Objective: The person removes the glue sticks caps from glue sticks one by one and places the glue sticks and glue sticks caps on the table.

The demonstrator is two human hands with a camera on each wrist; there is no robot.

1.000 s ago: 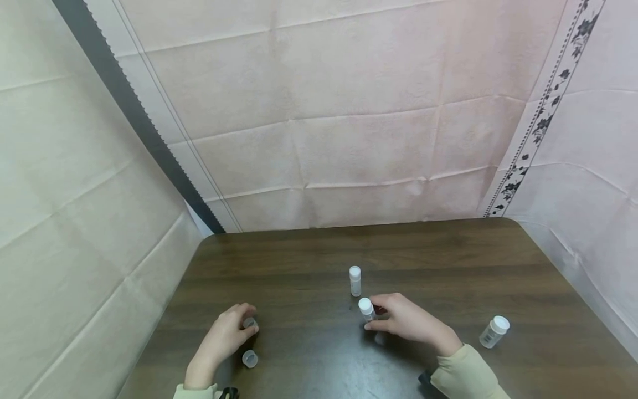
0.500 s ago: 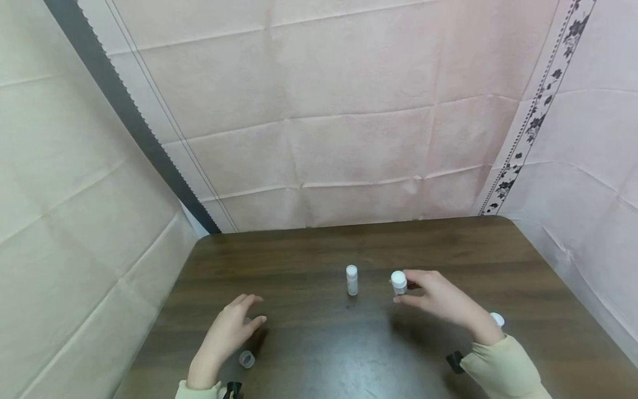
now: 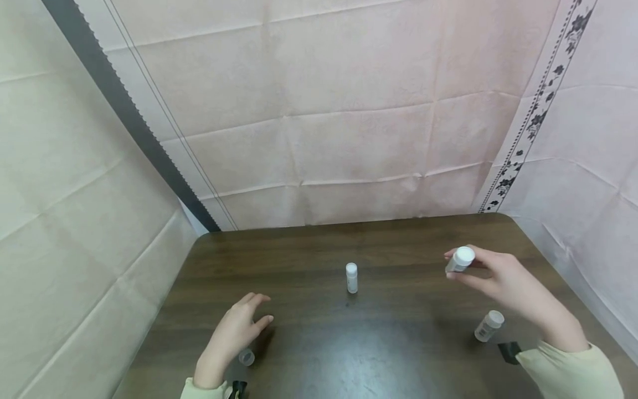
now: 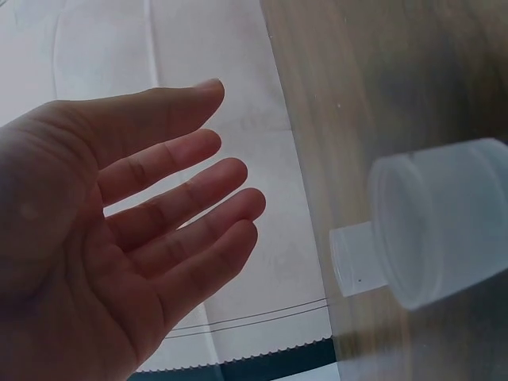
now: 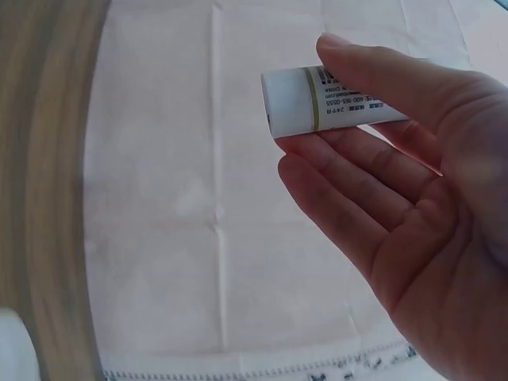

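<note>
My right hand point(image 3: 513, 282) is raised over the right side of the table, pinching a small white-capped bottle point(image 3: 461, 259) between thumb and fingers. In the right wrist view, printed lettering shows on this bottle point(image 5: 345, 99). My left hand point(image 3: 231, 335) hovers above the table's left part with fingers loosely spread, holding nothing. Close to it is a small translucent cup point(image 3: 246, 357). Two such cups appear in the left wrist view, a large near cup point(image 4: 444, 222) and a smaller-looking farther cup point(image 4: 357, 258); my left hand touches neither.
A slim white-capped bottle point(image 3: 351, 278) stands upright near the middle of the brown wooden table point(image 3: 299, 255). Another white-capped bottle point(image 3: 489, 326) stands at the right, near my right forearm. Creased pale cloth point(image 3: 349, 138) hangs behind the table and along both sides.
My right hand has carried its bottle to the right, up off the table and away from the slim bottle. My left hand has lifted and drawn away from the cup beneath it, fingers spreading.
</note>
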